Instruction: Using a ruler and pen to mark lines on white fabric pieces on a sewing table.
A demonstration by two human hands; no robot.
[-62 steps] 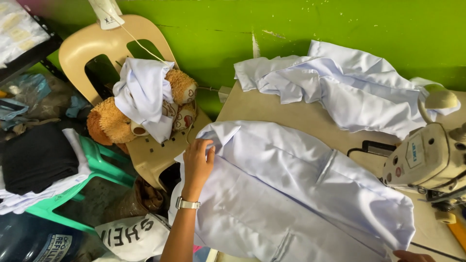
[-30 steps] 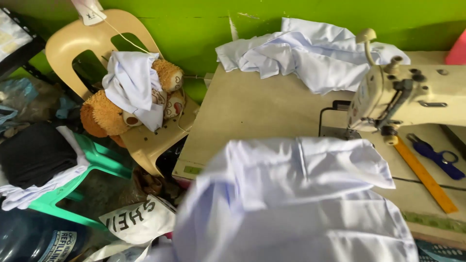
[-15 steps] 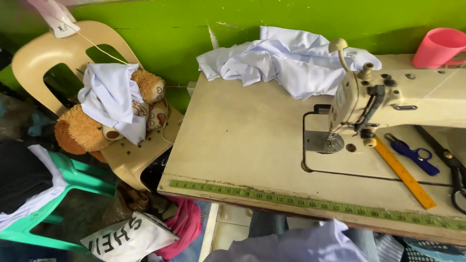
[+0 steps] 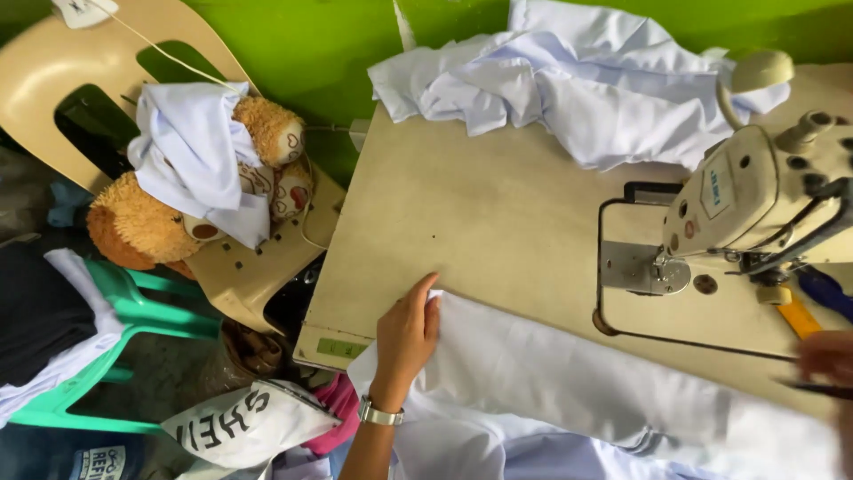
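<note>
The left hand [image 4: 407,338], a watch [image 4: 381,414] on its wrist, lay flat with fingers together on the near-left corner of a white cloth [image 4: 569,382], pinching its edge against the tabletop [image 4: 498,231]. The cloth stretched from that hand across the near edge of the tabletop toward the right, spilling over the front. The right hand [image 4: 828,360] showed only as a blur at the right edge, touching the cloth's far end; whether it gripped could not be told. A sewing machine [image 4: 755,200] stood just beyond the cloth on the right. A heap of white garments [image 4: 586,89] lay at the far side against the green wall [image 4: 311,44]. Left of the tabletop, a teddy bear [image 4: 142,227] draped with a white rag [image 4: 191,160] sat on a beige chair [image 4: 53,71], with a green stool [image 4: 133,320] below.
</note>
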